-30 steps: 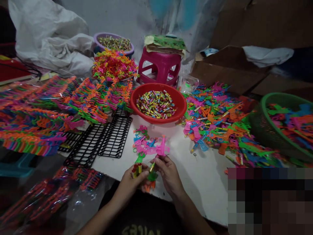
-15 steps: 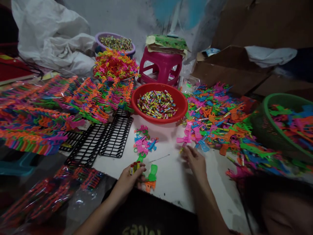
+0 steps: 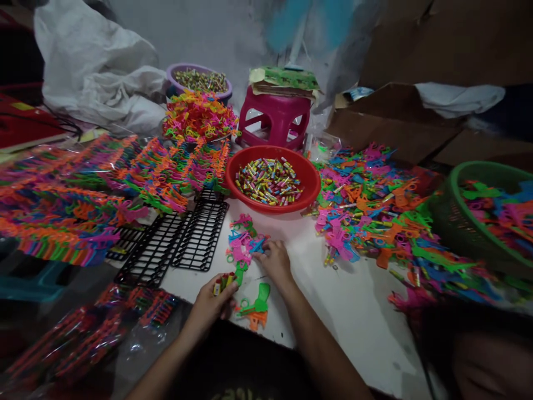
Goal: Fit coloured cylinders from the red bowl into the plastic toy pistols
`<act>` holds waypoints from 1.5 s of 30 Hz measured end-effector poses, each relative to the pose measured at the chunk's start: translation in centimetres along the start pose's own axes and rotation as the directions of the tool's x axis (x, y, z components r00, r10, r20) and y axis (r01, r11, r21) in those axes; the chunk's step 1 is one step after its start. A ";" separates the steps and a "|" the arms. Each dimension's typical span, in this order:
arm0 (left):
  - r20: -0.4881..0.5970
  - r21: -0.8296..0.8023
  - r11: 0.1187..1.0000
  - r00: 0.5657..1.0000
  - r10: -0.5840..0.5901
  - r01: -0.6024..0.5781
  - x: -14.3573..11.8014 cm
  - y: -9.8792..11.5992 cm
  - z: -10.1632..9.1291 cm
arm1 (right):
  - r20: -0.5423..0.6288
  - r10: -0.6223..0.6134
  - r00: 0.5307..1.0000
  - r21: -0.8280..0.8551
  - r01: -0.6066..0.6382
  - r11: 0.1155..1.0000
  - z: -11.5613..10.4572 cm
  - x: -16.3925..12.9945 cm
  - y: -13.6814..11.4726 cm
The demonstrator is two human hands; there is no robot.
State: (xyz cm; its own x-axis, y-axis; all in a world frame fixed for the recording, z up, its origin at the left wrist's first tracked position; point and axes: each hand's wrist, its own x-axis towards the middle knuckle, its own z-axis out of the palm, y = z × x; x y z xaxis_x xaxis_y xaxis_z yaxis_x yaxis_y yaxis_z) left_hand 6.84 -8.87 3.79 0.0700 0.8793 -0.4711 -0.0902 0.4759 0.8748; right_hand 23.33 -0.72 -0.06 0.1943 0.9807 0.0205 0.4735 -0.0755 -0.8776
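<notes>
My left hand (image 3: 214, 300) is closed around several small yellow-and-red tubes (image 3: 224, 283) near the front edge of the white table. My right hand (image 3: 275, 260) has its fingertips closed on a blue plastic toy gun (image 3: 259, 243) at the side of a small pile of pink, blue and green toy guns (image 3: 241, 247). Close to my left fingers lies a green piece (image 3: 240, 272). A green toy gun (image 3: 261, 298) rests over an orange one (image 3: 257, 319) at the near edge, right of my left hand.
A red basin (image 3: 272, 205) of small tubes stands beyond the pile. Black racks (image 3: 200, 236) and rows of toy guns (image 3: 83, 200) fill the left. On the right are a heap of mixed toy guns (image 3: 370, 205) and a green basket (image 3: 453, 222). Part of another person's head (image 3: 470, 344) shows lower right.
My right hand has moved left from the edge of the right heap to the small pile. My left hand, still holding the tubes, has shifted slightly left.
</notes>
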 end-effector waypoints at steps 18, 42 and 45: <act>-0.019 -0.147 0.988 0.999 0.038 -0.041 -0.2 3.7 1.4 | 0.545 0.101 0.832 0.611 -0.477 0.631 -5.8 -4.0 -2.9; 0.067 -0.405 0.907 0.993 -0.099 0.118 -1.5 2.3 3.1 | 0.382 -0.009 0.924 0.604 -0.242 0.760 -3.1 -7.9 -3.9; 0.102 -0.410 0.903 0.990 -0.099 0.132 -1.8 1.9 3.7 | 0.330 -0.018 0.944 0.590 -0.192 0.784 -2.7 -7.9 -4.3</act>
State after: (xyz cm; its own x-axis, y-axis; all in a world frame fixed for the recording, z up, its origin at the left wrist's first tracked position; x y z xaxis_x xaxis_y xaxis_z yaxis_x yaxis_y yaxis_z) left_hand 10.19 -9.61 6.66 0.1791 0.8216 -0.5412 -0.4791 0.5533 0.6814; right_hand 22.11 -8.60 4.90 -0.1081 0.9865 -0.1232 -0.1731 -0.1407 -0.9748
